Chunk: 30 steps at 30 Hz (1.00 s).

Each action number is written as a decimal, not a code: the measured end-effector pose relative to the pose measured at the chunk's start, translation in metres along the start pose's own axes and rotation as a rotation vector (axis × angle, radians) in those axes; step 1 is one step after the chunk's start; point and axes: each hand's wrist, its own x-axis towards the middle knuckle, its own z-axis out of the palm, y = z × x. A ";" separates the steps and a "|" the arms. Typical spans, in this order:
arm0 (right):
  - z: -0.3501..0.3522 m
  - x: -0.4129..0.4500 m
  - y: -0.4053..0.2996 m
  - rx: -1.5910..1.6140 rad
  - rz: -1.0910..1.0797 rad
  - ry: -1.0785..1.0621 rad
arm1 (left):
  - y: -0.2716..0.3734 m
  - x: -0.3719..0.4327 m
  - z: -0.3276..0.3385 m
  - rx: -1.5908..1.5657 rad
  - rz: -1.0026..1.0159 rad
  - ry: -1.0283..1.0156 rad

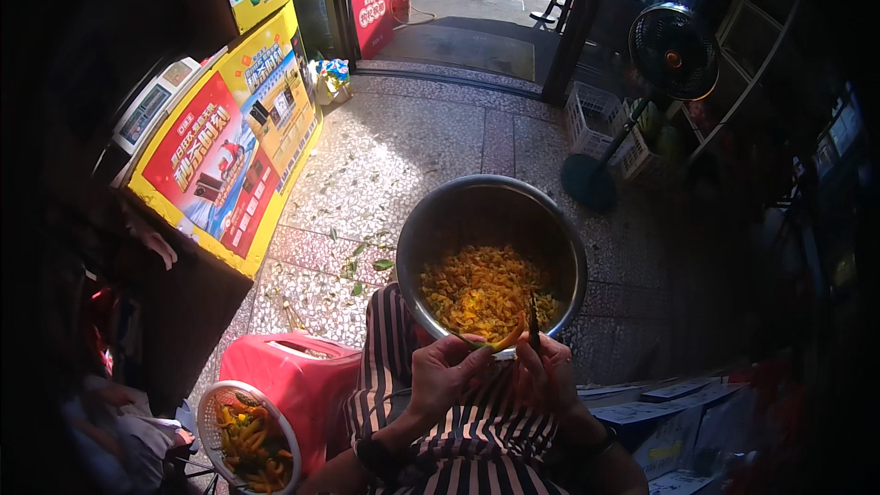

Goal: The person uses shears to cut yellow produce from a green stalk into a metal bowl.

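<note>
My left hand (445, 372) pinches a curved orange-yellow chili pepper (511, 338) by its green stem end, over the near rim of a large stainless steel bowl (440, 199). In my right hand (554, 370) is a slim dark-bladed cutting tool (533, 316), most likely scissors, its blade pointing up beside the pepper's tip. The fingers hide most of its handle. Chopped orange and yellow chili pieces (474, 282) cover the bottom of the bowl, which rests at my striped clothing. To the left, a white plastic basket (204, 419) holds whole peppers (251, 436), some with green stems.
A red plastic stool (275, 364) stands beside the basket. Leaves (383, 265) litter the terrazzo floor (385, 130). At left is a poster-covered counter (275, 220); at right, a standing fan (674, 58), a white crate (595, 110) and boxes (660, 419). Another person's hand (158, 246) shows by the counter.
</note>
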 end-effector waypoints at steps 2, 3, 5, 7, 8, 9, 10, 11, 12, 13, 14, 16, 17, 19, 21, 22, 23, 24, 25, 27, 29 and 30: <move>-0.016 -0.005 -0.008 -0.104 0.196 -0.052 | -0.001 0.001 -0.001 0.036 0.076 0.047; -0.023 -0.007 -0.012 -0.322 0.310 -0.048 | -0.001 0.003 -0.002 0.168 0.185 0.075; -0.027 -0.009 -0.013 -0.645 -0.063 0.014 | -0.003 0.004 -0.005 0.389 0.383 0.098; -0.029 -0.009 -0.013 -0.938 -0.190 0.044 | -0.007 0.001 -0.005 0.399 0.360 0.091; -0.029 -0.009 -0.011 -1.042 -0.153 0.032 | -0.008 0.001 -0.005 0.409 0.360 0.081; -0.028 -0.008 -0.010 -1.131 -0.120 0.031 | -0.010 0.000 -0.005 0.419 0.362 0.071; -0.028 -0.008 -0.009 -1.172 -0.154 0.029 | -0.011 0.000 -0.005 0.455 0.361 0.060; -0.027 -0.007 -0.008 -1.180 -0.138 -0.007 | -0.012 -0.001 -0.006 0.491 0.360 0.050; -0.027 -0.007 -0.007 -1.177 -0.126 -0.030 | -0.013 -0.001 -0.006 0.517 0.356 0.044; -0.026 -0.006 -0.007 -1.160 -0.145 -0.043 | -0.014 -0.002 -0.007 0.540 0.354 0.033; -0.025 -0.005 -0.005 -1.186 -0.226 -0.050 | -0.015 -0.003 -0.006 0.551 0.349 0.026; -0.025 -0.005 -0.004 -1.091 -0.004 -0.114 | -0.018 -0.005 -0.007 0.526 0.308 0.026; -0.025 -0.005 -0.003 -1.079 0.089 -0.149 | -0.018 -0.005 -0.009 0.489 0.274 0.035; -0.024 -0.006 -0.001 -0.953 0.051 -0.121 | -0.019 -0.006 -0.011 0.363 0.187 0.048; -0.024 -0.007 -0.001 -0.951 0.172 -0.146 | -0.020 -0.005 -0.012 0.183 0.086 0.050; -0.022 -0.007 0.001 -0.981 0.090 -0.159 | -0.020 -0.005 -0.012 0.147 0.052 0.045; -0.020 -0.008 0.001 -1.008 -0.011 -0.147 | -0.020 -0.005 -0.011 0.197 0.087 0.027; -0.019 -0.007 0.002 -1.070 -0.047 -0.124 | -0.020 -0.006 -0.010 0.247 0.107 0.020; -0.018 -0.007 0.002 -1.115 -0.117 -0.102 | -0.020 -0.006 -0.008 0.309 0.131 0.015; -0.017 -0.006 0.003 -1.081 -0.028 -0.112 | -0.018 -0.007 -0.008 0.322 0.151 -0.009; -0.018 -0.006 0.002 -0.979 0.204 -0.171 | -0.016 -0.009 -0.010 0.277 0.125 -0.014; -0.017 -0.006 0.003 -0.888 0.196 -0.168 | -0.016 -0.008 -0.011 0.219 0.090 -0.011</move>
